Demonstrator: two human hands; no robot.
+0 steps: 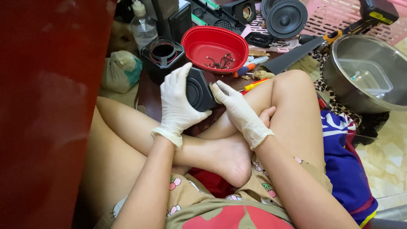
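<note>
A small black speaker housing is held above the crossed legs, just in front of the knees. It is dark plastic, boxy with bevelled corners; a round recessed face with concentric rings is turned toward the left side. The surface looks matt; finer detail cannot be made out.

The left hand, in a white glove, is wrapped over the housing's left side, fingers curled over the top edge and thumb beneath: this grip is clamped on the housing. The right hand, also gloved in white, is laid against the housing's right edge, fingers extended and together, tips touching the plastic. Whether it pinches the edge or merely presses on it cannot be told.

Just behind the housing, a second black housing with a round opening ringed in red is seen standing on the dark worktop. Beside it, to the right, a red oval bowl is noted, holding a small tangle of wires and screws. Near the bowl's front rim, screwdrivers with an orange-and-blue handle and a yellow-and-red handle are lying close to the right knee.

Further back, a clear plastic bottle, loose round speaker cones and a pink basket are recorded. Well apart to the right, a steel bowl containing a clear plastic box is set on the floor. A red panel fills the left of the view.
</note>
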